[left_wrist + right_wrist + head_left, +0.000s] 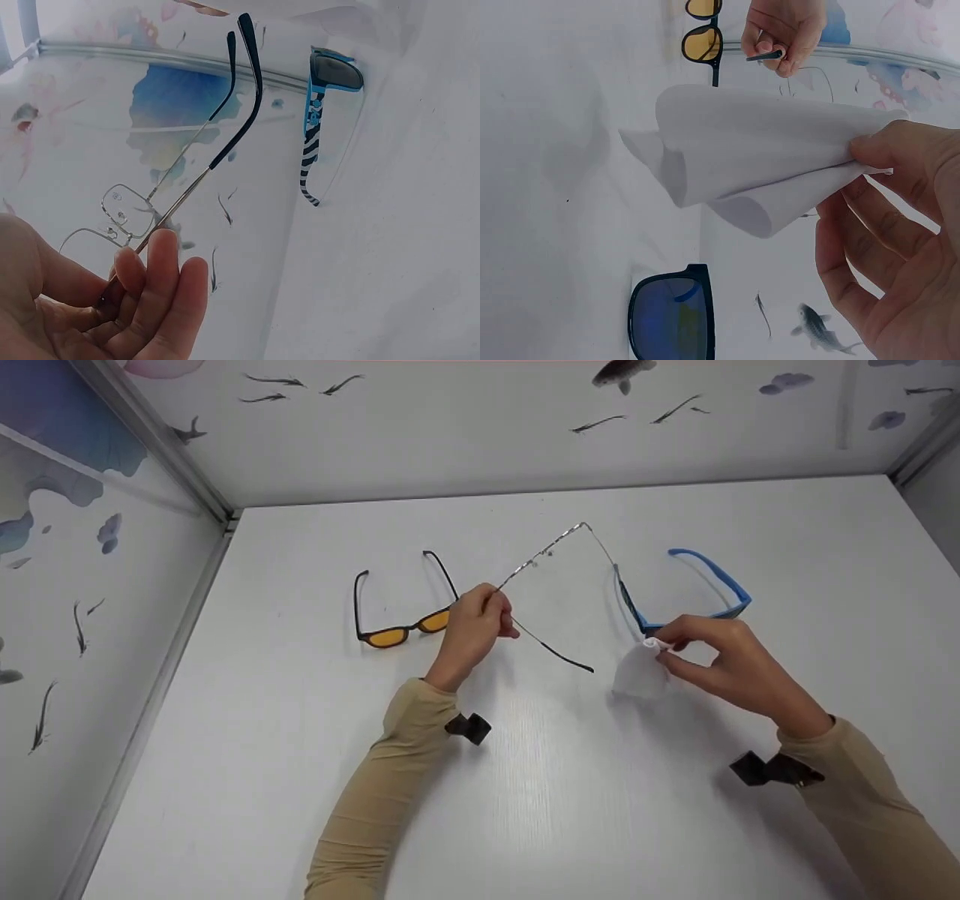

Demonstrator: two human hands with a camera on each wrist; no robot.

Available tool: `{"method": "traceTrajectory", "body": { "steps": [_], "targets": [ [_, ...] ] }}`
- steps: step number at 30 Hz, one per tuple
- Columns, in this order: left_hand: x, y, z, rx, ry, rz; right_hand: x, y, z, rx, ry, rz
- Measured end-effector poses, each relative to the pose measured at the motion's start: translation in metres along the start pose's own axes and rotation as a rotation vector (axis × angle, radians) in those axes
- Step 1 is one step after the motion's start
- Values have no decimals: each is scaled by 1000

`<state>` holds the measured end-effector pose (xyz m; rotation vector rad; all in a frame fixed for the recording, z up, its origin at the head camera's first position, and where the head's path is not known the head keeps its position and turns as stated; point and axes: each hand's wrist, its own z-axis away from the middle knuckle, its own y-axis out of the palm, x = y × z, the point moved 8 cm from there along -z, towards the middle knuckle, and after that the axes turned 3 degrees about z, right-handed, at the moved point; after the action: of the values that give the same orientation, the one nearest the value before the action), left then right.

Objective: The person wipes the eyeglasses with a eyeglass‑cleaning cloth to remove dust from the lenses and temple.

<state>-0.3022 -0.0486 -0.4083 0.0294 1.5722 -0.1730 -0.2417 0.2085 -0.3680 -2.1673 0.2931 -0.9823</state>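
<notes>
Thin metal-framed eyeglasses (555, 542) are held up by my left hand (477, 622), which pinches them near one hinge. Both temples with dark tips stick out, as the left wrist view shows their clear lenses (127, 210). My right hand (720, 660) pinches a white cloth (641, 671) at its top, and the cloth hangs in loose folds, apart from the eyeglasses. Just behind the cloth lie blue sunglasses (720, 574) with dark lenses, partly covered by the right hand. Black-framed glasses with orange lenses (388, 637) lie beside the left hand, which hides one end.
A white table (525, 810) bears everything. Behind it rises a white panel (465, 442) with painted fish, and another decorated panel (67, 585) stands at the left. Small black devices (469, 727) are worn at both wrists.
</notes>
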Motion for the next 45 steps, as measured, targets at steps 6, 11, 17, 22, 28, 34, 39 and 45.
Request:
{"method": "traceTrajectory", "body": {
  "steps": [6,11,17,22,28,34,39,45],
  "targets": [
    [0,5,1,20,1,-15,6,-1,-9,-55,11,-12],
    [-3,6,5,46,16,-35,3,-4,-12,-107,66,74],
    [-7,8,8,76,35,-63,-7,-8,-8,-140,132,177],
    [-12,19,12,146,71,-115,-13,-8,-10,-155,139,268],
    [-17,28,18,192,108,-179,-12,-11,-16,-215,82,412],
    [-17,38,24,267,97,-205,-7,-10,-27,-238,5,473],
    [-16,43,26,296,83,-219,-4,-11,-34,-258,-9,495],
    [-11,44,27,331,48,-186,2,-12,-37,-305,-59,543]
  ]
}}
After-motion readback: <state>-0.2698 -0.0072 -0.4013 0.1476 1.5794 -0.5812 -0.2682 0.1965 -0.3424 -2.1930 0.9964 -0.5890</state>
